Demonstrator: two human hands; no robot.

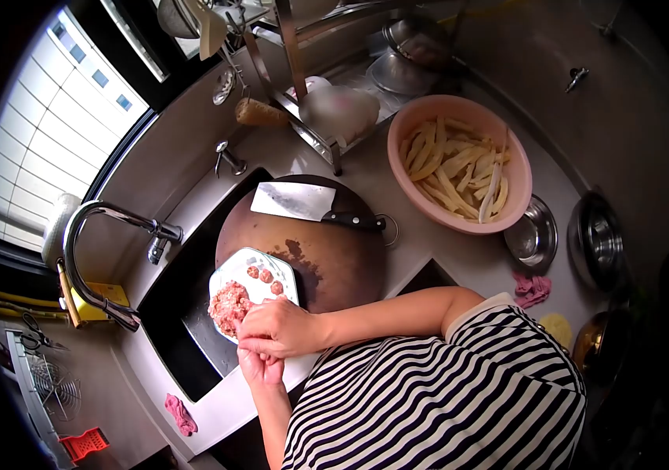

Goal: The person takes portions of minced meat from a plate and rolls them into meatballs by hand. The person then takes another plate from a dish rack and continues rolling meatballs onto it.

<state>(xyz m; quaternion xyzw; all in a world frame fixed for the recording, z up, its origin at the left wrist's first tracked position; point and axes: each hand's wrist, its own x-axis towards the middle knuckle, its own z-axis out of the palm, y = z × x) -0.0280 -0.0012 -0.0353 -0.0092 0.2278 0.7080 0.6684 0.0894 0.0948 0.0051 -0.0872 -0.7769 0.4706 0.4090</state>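
Observation:
My right hand is closed, its fingers bent over my left hand. Beneath it, my left hand is closed too, its fingers against the right ones. Whatever lies between them is hidden. Both hands are at the near edge of a white plate. A heap of minced meat fills one side of this plate, touching or just beside my fingers. Three small meatballs sit on its other side. Under the plate is a round cutting board, with a cleaver lying flat on it.
The board partly covers a dark sink with a curved faucet. A pink basin of pale cut strips stands beyond the board. Metal bowls are at the right; a pink cloth lies on the counter edge.

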